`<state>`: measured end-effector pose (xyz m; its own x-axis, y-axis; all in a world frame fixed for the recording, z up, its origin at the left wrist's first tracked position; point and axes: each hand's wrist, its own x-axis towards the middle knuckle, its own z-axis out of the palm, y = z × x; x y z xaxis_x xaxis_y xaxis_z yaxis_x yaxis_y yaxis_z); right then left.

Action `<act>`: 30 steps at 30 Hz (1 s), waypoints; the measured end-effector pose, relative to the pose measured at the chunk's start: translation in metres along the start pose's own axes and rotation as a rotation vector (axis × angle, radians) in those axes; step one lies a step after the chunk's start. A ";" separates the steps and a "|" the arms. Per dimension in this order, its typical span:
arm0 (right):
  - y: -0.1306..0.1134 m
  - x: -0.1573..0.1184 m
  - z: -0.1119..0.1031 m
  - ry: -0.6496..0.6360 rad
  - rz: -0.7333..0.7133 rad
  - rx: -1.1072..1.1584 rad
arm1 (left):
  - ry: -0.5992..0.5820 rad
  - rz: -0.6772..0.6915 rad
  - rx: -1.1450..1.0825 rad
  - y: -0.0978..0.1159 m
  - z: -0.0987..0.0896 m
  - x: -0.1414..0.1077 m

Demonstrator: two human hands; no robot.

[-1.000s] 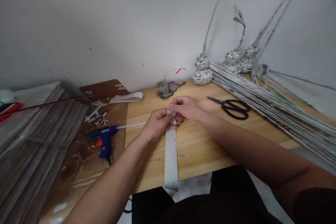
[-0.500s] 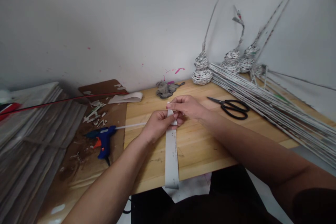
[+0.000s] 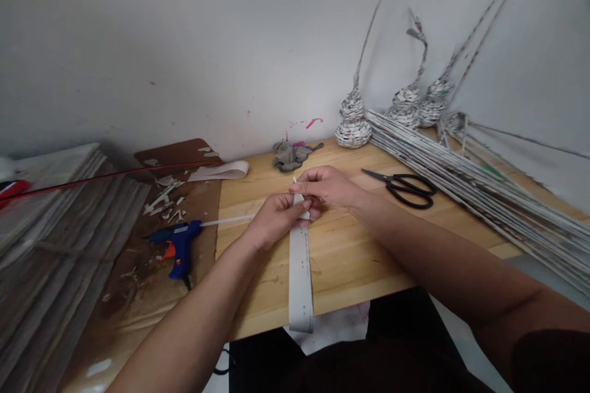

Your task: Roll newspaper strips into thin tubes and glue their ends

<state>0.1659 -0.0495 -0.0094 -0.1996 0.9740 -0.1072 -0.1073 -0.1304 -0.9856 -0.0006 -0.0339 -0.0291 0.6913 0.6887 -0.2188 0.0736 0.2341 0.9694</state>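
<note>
A long pale paper strip with small printed marks runs down the wooden table and hangs over its front edge. My left hand is closed on the strip near its upper end, thumb on top. Close by, my right hand pinches the narrow tip of the same strip between thumb and fingers. The tip looks folded or rolled thin; the fingers partly hide it. To the left of my left hand lies a blue glue gun with a white glue stick at its back end.
Black scissors lie right of my hands. A bundle of paper rods and woven paper gourd shapes stand behind. A grey rag, a folded strip, paper scraps and stacked paper are also around.
The strip's tip between my right fingers looks narrower than before. Both hands keep nearly the same place; the whole view has shifted slightly.
</note>
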 end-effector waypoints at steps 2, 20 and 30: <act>0.001 0.000 0.002 0.038 0.000 0.045 | -0.007 0.006 0.024 -0.001 0.002 -0.001; 0.001 -0.001 -0.003 -0.043 0.012 0.028 | -0.011 -0.043 0.006 0.005 0.005 -0.003; 0.002 0.000 -0.005 -0.132 0.016 0.035 | -0.016 -0.047 -0.018 0.006 0.003 -0.003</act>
<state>0.1708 -0.0484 -0.0126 -0.3274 0.9393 -0.1022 -0.1362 -0.1539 -0.9786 0.0005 -0.0368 -0.0227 0.6987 0.6656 -0.2623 0.0938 0.2782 0.9559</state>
